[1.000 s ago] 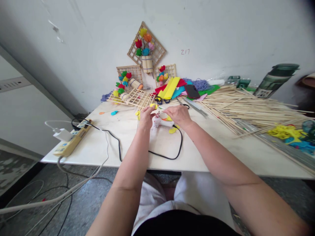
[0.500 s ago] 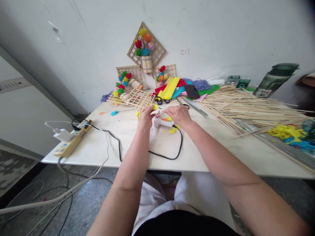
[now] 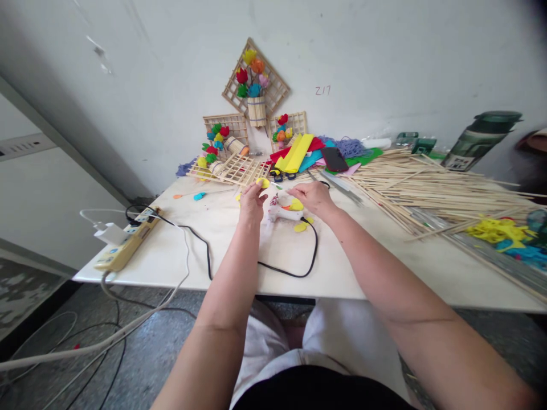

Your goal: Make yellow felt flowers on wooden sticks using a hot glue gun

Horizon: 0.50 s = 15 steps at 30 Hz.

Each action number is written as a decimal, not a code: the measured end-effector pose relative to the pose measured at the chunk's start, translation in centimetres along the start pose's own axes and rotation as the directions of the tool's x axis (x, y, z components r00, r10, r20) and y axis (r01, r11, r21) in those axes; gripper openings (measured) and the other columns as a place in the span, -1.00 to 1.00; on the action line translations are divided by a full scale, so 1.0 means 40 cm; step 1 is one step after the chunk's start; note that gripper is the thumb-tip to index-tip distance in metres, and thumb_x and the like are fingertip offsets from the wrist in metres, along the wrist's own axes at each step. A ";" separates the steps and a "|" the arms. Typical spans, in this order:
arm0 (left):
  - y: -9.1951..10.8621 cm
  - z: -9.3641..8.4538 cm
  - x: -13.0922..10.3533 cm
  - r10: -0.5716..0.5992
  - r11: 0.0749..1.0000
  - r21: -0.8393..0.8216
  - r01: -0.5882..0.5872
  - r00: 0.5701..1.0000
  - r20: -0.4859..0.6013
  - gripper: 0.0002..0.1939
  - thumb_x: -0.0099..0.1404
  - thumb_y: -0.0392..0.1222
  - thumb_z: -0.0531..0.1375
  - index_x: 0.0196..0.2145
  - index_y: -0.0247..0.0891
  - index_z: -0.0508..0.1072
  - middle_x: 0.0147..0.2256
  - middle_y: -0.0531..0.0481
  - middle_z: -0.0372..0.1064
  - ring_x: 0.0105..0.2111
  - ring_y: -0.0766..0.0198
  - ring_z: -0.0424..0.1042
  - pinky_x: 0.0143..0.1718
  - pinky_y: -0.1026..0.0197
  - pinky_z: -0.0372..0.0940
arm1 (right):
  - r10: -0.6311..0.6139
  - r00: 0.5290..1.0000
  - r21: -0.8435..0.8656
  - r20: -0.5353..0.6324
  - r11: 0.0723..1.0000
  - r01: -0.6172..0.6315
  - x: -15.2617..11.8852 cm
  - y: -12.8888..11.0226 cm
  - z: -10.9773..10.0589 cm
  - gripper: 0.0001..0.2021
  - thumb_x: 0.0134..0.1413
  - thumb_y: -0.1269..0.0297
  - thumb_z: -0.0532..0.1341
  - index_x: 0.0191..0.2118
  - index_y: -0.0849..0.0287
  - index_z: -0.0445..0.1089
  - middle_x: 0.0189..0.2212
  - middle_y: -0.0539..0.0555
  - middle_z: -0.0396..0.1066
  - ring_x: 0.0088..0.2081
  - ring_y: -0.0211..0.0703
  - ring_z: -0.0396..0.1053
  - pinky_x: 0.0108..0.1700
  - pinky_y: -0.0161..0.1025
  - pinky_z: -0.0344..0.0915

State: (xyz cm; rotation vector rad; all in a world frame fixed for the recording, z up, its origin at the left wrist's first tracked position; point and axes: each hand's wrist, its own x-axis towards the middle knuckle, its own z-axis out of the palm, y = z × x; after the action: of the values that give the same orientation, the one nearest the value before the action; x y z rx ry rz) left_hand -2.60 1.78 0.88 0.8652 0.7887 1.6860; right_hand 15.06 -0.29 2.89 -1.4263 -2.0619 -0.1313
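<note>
A rounded yellow petal [image 3: 262, 183] is pinched between the fingertips of my left hand [image 3: 253, 199]. My right hand [image 3: 315, 199] is closed on a thin pale stick [image 3: 282, 189] that points left towards the petal; whether the two touch is too small to tell. Below and between my hands a white glue gun [image 3: 285, 213] with a flower-patterned part lies on the table. Loose yellow petals [image 3: 301, 226] lie around it, some partly behind the gun.
Crepe paper strips [image 3: 294, 154], a phone [image 3: 334, 159] and scissors [image 3: 282, 174] lie behind my hands. Wooden sticks [image 3: 427, 188] cover the right side, near a bottle [image 3: 482, 139]. Lattice panels with paper flowers [image 3: 256, 85] stand at the wall. A power strip [image 3: 128, 239] sits left, with cords.
My left hand has shifted slightly left with the yellow petal, which now shows more fully. My right hand stays nearly in place, and the gap between the hands is a little wider.
</note>
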 end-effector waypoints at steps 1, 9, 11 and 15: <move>-0.001 0.000 0.001 0.001 1.000 -0.003 -0.001 1.000 0.000 -0.74 -0.11 -0.09 0.33 -0.46 -0.22 0.40 -0.37 0.01 0.45 -0.33 0.33 0.42 -0.46 0.35 0.20 | 0.008 1.000 0.034 -0.012 0.999 -0.008 0.002 0.004 0.002 -0.57 0.19 0.03 0.09 -0.50 0.19 0.53 -0.58 0.05 0.43 -0.49 -0.25 0.27 -0.45 -0.29 -0.06; -0.007 0.004 0.005 0.016 1.000 -0.023 -0.017 1.000 -0.012 -0.71 -0.14 -0.05 0.31 -0.44 -0.19 0.41 -0.38 0.02 0.43 -0.32 0.29 0.41 -0.44 0.31 0.17 | 0.028 1.000 0.158 -0.001 0.987 -0.028 0.005 0.017 0.008 -0.59 0.13 0.04 0.12 -0.53 0.19 0.53 -0.62 0.02 0.38 -0.50 -0.25 0.27 -0.46 -0.30 -0.04; -0.008 0.002 0.007 0.015 1.000 -0.014 -0.015 1.000 -0.012 -0.71 -0.12 -0.02 0.29 -0.43 -0.19 0.41 -0.37 0.00 0.44 -0.28 0.26 0.42 -0.42 0.29 0.17 | 0.027 1.000 0.166 -0.005 0.986 -0.026 0.006 0.017 0.006 -0.59 0.13 0.03 0.11 -0.53 0.19 0.53 -0.62 0.03 0.38 -0.50 -0.25 0.26 -0.46 -0.30 -0.03; -0.003 0.003 0.005 -0.020 1.000 0.005 0.020 1.000 -0.015 -0.72 -0.04 0.06 0.22 -0.43 -0.19 0.40 -0.34 -0.04 0.47 -0.21 0.19 0.43 -0.40 0.26 0.19 | 0.016 1.000 0.200 -0.002 0.980 -0.016 0.006 0.014 0.003 -0.56 0.13 0.02 0.10 -0.55 0.21 0.52 -0.64 0.02 0.36 -0.53 -0.26 0.23 -0.47 -0.30 -0.04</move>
State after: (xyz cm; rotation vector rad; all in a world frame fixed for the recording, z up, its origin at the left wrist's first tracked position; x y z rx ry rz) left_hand -2.48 2.00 0.86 0.8463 0.8096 1.6759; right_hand 15.45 0.18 2.76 -1.3179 -1.9985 0.0783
